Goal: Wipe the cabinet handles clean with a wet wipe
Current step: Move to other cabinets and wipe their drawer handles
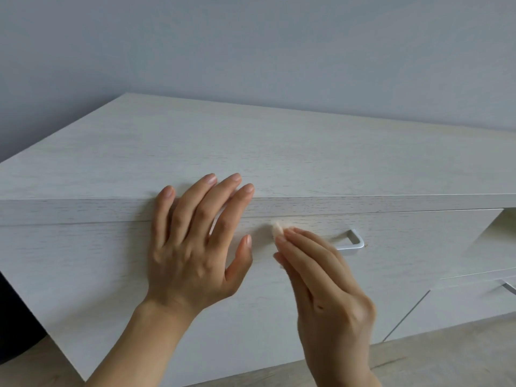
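Note:
A pale wood-grain cabinet fills the view. My left hand lies flat with spread fingers over the cabinet's top front edge and the upper drawer front. My right hand has its fingers straight and together, pressing a small whitish wet wipe against the left part of the upper drawer's silver handle. Only a tuft of the wipe shows past my fingertips. The handle's right end sticks out beyond my hand; its left end is hidden.
A second silver handle shows on a lower drawer at the right edge. An open gap sits right of the upper drawer. A grey-blue wall stands behind, wooden floor below, and something dark at the left.

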